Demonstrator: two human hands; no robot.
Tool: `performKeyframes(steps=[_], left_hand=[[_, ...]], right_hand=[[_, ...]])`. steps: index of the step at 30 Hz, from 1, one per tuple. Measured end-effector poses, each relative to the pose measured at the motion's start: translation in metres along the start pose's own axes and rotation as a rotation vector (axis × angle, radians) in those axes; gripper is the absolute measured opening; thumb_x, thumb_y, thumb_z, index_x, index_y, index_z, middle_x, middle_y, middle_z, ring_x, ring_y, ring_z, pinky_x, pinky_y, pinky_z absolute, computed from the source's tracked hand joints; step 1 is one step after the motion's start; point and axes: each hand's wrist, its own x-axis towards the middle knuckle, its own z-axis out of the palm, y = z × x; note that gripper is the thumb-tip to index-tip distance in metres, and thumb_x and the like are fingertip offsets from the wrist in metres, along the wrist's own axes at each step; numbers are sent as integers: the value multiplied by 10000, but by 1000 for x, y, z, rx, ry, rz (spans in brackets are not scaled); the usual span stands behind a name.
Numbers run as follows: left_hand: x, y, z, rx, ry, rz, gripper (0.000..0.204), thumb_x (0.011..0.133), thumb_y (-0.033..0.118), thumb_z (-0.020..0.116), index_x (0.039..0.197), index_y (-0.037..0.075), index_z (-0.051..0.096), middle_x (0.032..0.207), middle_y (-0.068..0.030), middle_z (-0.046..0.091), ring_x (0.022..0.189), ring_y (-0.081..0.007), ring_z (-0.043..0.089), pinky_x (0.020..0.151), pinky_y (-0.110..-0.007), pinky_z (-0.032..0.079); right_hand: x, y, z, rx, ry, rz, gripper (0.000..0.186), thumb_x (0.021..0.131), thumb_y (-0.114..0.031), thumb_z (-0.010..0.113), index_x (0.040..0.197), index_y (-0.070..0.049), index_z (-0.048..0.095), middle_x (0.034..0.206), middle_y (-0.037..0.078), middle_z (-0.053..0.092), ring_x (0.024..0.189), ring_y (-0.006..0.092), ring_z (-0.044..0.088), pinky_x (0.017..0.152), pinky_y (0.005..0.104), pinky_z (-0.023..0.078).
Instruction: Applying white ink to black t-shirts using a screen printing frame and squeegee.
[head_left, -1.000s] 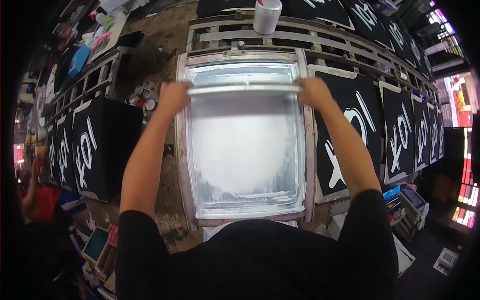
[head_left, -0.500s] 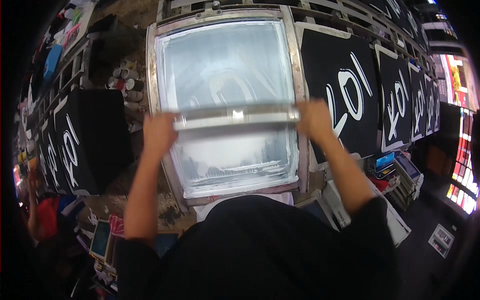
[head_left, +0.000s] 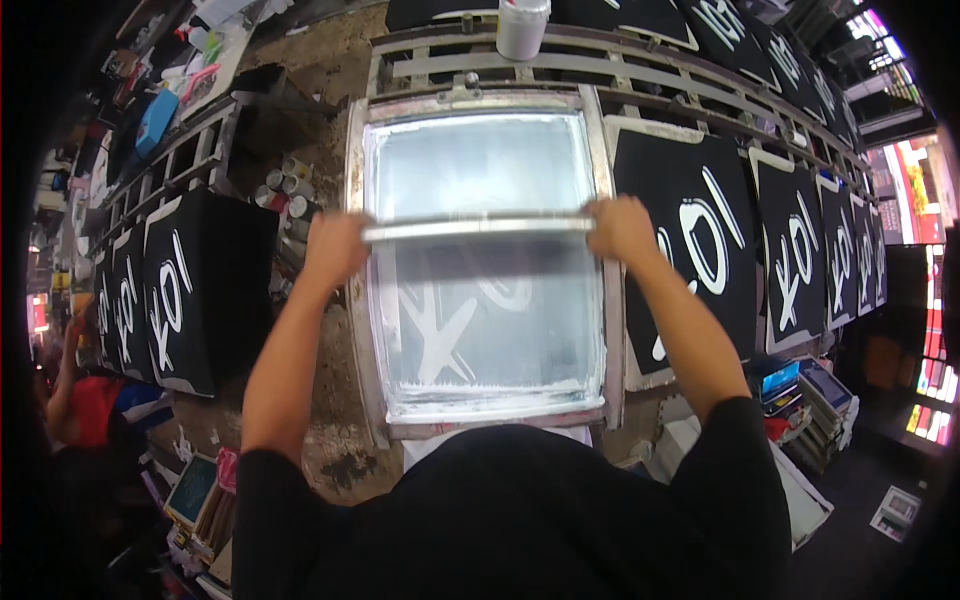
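A long pale squeegee [head_left: 478,229] lies crosswise over a framed printing screen [head_left: 500,330] in front of me. My left hand [head_left: 338,246] is closed round its left end, and my right hand [head_left: 621,229] grips the other end. Through the near half of the mesh show pale brushed letter shapes. White ink streaks run along the mesh's inner edges, and the part beyond the squeegee looks bright and whitish. The blade's contact with the mesh is hidden from me.
Black panels with white lettering [head_left: 700,235] line the right, and more panels [head_left: 170,290] stand left. A white bucket [head_left: 522,28] sits beyond the screen on metal rails. Used cans [head_left: 290,185] cluster at left. Another person's red-clad body [head_left: 95,410] appears far left.
Both hands have pushed the squeegee farther from me across the screen. The white ink pooled on the near mesh has gone from there, baring the letter shapes. The view has shifted too.
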Motion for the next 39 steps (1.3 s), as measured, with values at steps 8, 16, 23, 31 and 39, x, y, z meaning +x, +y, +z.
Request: performKeyframes(steps=[8,16,23,31,39], left_hand=[[164,-30,-21,102,-97,-160,380,737,98,566,1084,168,706,1004,-157,708,1005,-340,656,916,-467,447],[18,-7,44,26,253,98,316,716,22,551,995,122,659,934,-99,674,925,-295,643,817,-495,411],[-244,63,100,-32,221,77,301,787,55,575,1081,92,623,923,-66,656,884,-260,635,880,-478,402],[-102,24,19,48,-99,43,279,683,63,656,946,146,697,893,-74,693,919,-263,650,896,-458,370],[157,-58,-11,121,130,-108,384,738,90,597,1097,182,694,973,-140,711,989,-326,662,885,-483,460]], right_hand=[[163,23,-28,-34,6,95,469,699,-165,631,1165,-184,679,1027,153,705,977,325,672,876,430,528],[19,13,49,49,262,-81,357,697,-89,638,1053,-117,662,969,93,679,957,291,635,872,445,454],[-246,-56,118,137,194,-58,372,672,-57,613,1041,-98,608,1033,73,614,1010,276,572,849,454,394],[-103,0,34,264,-32,-69,468,579,-99,698,1046,-126,714,997,109,703,925,294,635,858,427,438],[161,7,-42,-24,111,37,495,723,-174,637,1218,-185,638,1099,167,687,1074,339,634,953,457,476]])
